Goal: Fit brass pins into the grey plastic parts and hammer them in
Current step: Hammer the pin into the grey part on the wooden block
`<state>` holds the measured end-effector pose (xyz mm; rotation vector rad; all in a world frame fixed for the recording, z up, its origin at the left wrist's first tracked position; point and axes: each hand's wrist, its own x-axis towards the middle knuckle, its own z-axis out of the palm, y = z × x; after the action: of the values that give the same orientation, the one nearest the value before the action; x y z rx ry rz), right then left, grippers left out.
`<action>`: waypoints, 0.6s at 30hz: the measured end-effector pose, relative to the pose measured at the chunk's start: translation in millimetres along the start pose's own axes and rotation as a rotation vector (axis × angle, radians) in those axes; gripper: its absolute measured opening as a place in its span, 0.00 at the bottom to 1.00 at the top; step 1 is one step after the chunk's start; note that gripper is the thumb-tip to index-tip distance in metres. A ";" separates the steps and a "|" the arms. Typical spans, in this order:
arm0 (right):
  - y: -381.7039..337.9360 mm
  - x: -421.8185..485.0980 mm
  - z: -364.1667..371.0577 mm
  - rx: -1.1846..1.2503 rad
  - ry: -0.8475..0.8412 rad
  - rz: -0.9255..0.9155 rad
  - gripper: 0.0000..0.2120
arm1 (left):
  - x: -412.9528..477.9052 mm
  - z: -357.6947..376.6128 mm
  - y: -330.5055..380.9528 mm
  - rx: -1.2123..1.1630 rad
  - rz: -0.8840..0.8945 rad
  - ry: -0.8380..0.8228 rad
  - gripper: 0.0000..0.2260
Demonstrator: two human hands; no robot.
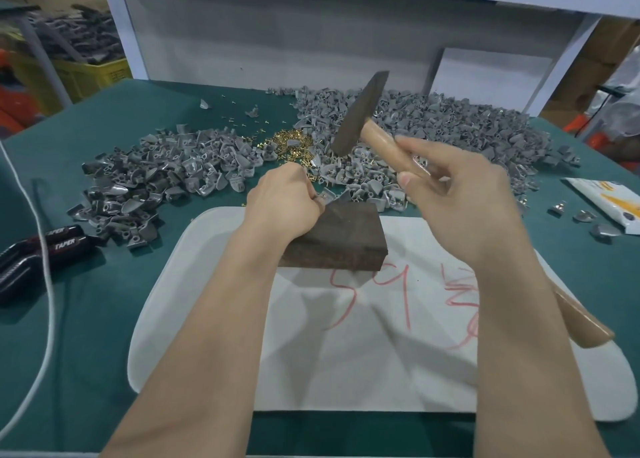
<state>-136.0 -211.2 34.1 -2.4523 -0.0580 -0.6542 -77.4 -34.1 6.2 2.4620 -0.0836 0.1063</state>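
My right hand (pixel 453 197) grips the wooden handle of a hammer (pixel 360 114), whose dark steel head is raised above the table. My left hand (pixel 285 201) pinches a grey plastic part (pixel 327 196) against the far edge of a dark wooden block (pixel 343 239); any pin in that part is hidden by my fingers. A heap of brass pins (pixel 287 145) lies just beyond my left hand. Piles of grey plastic parts spread to the left (pixel 152 177) and to the right (pixel 433 128) of the pins.
The block stands on a white mat (pixel 214 284) with red writing, on a green table (pixel 104 319). Black-handled pliers (pixel 38 249) and a white cable (pixel 48 301) lie at the left. A white packet (pixel 609 208) and a few loose parts lie at the right.
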 end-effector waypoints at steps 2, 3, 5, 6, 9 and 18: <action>-1.1 -0.6 -0.5 -0.047 -0.102 -0.028 0.18 | -0.3 -0.2 0.7 -0.002 -0.008 -0.002 0.05; -2.0 -1.4 0.3 -0.073 -0.182 -0.042 0.18 | -0.4 -0.8 1.0 -0.003 -0.009 -0.005 0.05; -1.6 -2.0 2.2 -0.082 -0.273 -0.037 0.18 | -1.3 -2.0 1.9 -0.005 -0.013 -0.011 0.05; -0.2 -1.6 2.9 -0.079 -0.274 -0.023 0.18 | -1.8 -2.4 2.2 -0.005 -0.013 -0.011 0.05; 5.1 0.2 7.2 -0.069 -0.193 0.037 0.15 | -2.4 -2.7 1.8 0.014 -0.001 -0.005 0.05; 32.8 3.2 25.3 0.059 -0.274 0.368 0.10 | -3.2 -5.8 2.4 -0.021 0.010 -0.050 0.12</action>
<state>-115.9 -224.4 0.2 -2.3913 0.2570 -0.1530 -81.2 -32.2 11.8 2.4440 -0.1182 0.0476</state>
